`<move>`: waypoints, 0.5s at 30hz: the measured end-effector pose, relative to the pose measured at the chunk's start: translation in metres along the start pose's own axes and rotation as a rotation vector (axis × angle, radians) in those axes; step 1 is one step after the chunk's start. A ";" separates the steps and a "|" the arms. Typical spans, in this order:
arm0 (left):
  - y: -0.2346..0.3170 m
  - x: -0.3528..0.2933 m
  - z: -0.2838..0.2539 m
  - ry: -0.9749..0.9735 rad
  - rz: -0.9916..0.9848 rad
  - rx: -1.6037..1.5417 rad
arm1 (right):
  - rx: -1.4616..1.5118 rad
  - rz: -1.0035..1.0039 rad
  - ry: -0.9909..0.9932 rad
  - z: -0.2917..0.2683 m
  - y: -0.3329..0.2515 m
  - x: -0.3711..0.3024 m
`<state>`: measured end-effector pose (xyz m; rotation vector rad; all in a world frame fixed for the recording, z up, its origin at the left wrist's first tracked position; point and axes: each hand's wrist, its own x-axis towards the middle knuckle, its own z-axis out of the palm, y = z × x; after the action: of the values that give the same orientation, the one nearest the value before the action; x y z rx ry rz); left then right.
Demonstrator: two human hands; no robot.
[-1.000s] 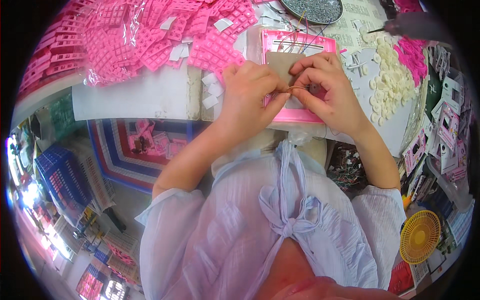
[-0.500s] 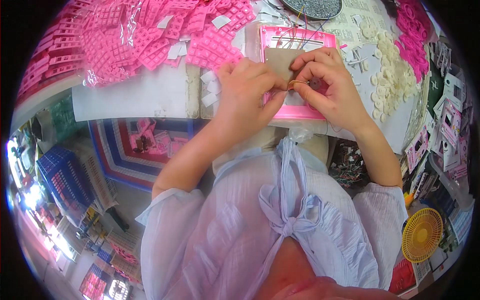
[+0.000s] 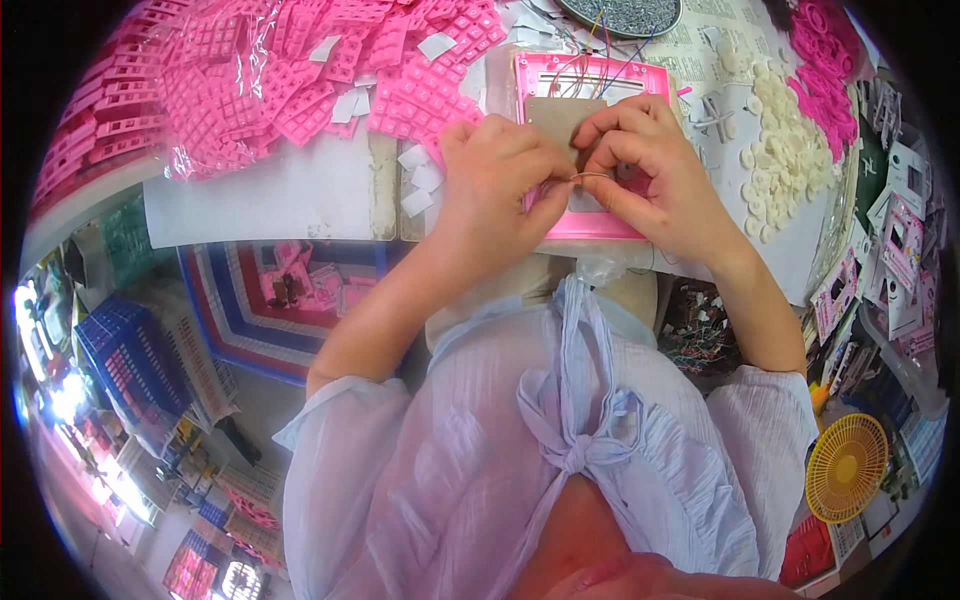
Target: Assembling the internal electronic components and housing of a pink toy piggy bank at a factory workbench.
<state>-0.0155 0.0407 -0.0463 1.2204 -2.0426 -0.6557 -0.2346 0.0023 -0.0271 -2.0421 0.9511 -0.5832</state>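
A pink plastic casing [image 3: 598, 226] lies on the worktable in front of me, with a flat grey-brown board [image 3: 553, 118] in it. Above its near part, a thin wire [image 3: 592, 175] runs between my two hands. My left hand [image 3: 497, 190] pinches one end between thumb and forefinger. The thumb and fingers of my right hand [image 3: 655, 175] are closed on the wire a short way off. Coloured wires [image 3: 596, 62] stick up at the casing's far edge. My hands hide much of the casing's inside.
Pink keypad pieces [image 3: 415, 95], some bagged, heap at the far left. White round parts [image 3: 785, 155] and magenta parts [image 3: 825, 75] spread at the right. A round tray [image 3: 630, 22] of small grey bits stands at the back. Below the table's left side sits a blue-rimmed basket [image 3: 205, 305].
The orange-looking loop between my fingertips now shows as a thin, straighter wire. My right fingers have shifted slightly; both hands stay over the casing.
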 end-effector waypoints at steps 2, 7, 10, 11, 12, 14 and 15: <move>0.000 -0.001 0.001 0.011 0.004 0.028 | -0.007 -0.008 0.010 0.000 0.001 -0.001; 0.000 -0.003 -0.006 0.003 -0.018 0.091 | 0.136 0.099 0.048 0.001 0.000 -0.003; 0.005 -0.002 -0.005 -0.007 -0.031 0.084 | 0.044 0.058 0.036 -0.001 -0.001 -0.002; 0.005 -0.002 -0.004 -0.008 -0.029 0.078 | 0.044 0.048 0.035 -0.001 0.000 -0.002; 0.004 -0.002 -0.003 -0.010 -0.028 0.071 | 0.044 0.038 0.035 -0.001 0.000 -0.001; 0.003 -0.002 -0.002 -0.011 -0.024 0.057 | 0.047 0.036 0.037 -0.001 0.001 -0.002; 0.003 -0.003 -0.002 -0.010 -0.022 0.051 | 0.049 0.042 0.039 -0.001 0.001 -0.002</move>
<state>-0.0153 0.0443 -0.0436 1.2725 -2.0679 -0.6247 -0.2371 0.0034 -0.0270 -1.9694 0.9907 -0.6201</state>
